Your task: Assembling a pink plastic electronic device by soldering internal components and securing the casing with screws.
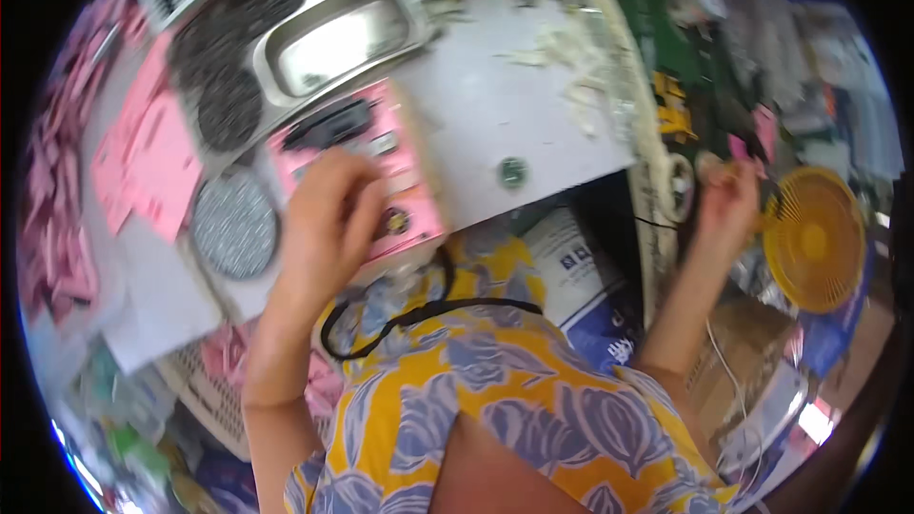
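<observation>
My left hand (pixel 335 214) rests with bent fingers over a pink block-like fixture (pixel 414 214) at the front of the white table. Its fingertips are partly hidden, so what they hold, if anything, does not show. On the fixture lie a black elongated part (pixel 328 124), a small whitish piece (pixel 384 143) and a round dark and gold piece (pixel 396 220). Out to the right, beyond the table, my right hand (pixel 729 198) is raised with its fingers pinched at a small pink piece (pixel 739 147); blur hides the exact grip.
A steel tray (pixel 347 43) with heaped dark parts stands behind the fixture. A grey speckled disc (pixel 235 224) and pink sheets (pixel 152 157) lie left. A green round piece (pixel 512 171) is on the white table (pixel 476 86). A yellow basket (pixel 817 238) stands right.
</observation>
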`<move>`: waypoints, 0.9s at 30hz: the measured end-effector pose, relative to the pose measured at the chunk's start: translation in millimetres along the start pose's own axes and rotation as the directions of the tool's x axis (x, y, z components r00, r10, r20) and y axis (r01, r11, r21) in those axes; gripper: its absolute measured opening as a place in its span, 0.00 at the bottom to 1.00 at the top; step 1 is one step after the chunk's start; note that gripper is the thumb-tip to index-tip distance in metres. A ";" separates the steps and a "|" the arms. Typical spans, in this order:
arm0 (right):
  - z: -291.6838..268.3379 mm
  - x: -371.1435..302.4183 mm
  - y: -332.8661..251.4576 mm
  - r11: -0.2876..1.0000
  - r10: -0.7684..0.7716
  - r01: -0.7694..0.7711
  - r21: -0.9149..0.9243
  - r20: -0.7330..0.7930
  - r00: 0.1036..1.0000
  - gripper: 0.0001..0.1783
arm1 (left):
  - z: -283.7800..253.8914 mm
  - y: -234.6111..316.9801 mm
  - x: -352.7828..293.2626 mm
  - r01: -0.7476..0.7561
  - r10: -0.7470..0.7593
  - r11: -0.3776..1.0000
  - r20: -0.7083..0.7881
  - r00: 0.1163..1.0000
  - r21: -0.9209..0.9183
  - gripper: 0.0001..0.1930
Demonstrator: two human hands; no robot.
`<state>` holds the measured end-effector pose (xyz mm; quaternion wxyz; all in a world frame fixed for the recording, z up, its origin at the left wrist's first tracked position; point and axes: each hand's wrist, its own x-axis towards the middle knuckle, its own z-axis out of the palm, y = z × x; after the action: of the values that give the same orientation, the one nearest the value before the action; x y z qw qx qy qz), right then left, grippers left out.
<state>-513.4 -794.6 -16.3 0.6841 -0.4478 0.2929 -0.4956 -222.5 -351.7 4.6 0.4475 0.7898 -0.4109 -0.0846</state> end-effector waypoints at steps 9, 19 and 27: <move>6.0 30.8 -26.8 0.872 -0.330 0.123 -0.475 -0.381 0.864 0.09 | 1.8 6.0 3.4 0.155 -0.158 0.987 -0.069 0.985 -0.039 0.05; 50.5 -55.2 -3.6 0.996 -0.070 0.048 0.073 0.335 0.940 0.24 | 2.5 6.4 11.4 0.036 -0.009 0.983 -0.147 0.989 0.182 0.05; 186.5 -120.7 67.0 0.995 0.062 -0.004 -0.101 0.577 0.815 0.20 | 5.6 3.0 7.6 0.143 -0.133 0.988 -0.169 0.977 0.052 0.06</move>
<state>-368.7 -613.8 -2.3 0.7272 -0.6041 0.1018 -0.3098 -222.1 -361.5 5.4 0.4475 0.8347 -0.3190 -0.0364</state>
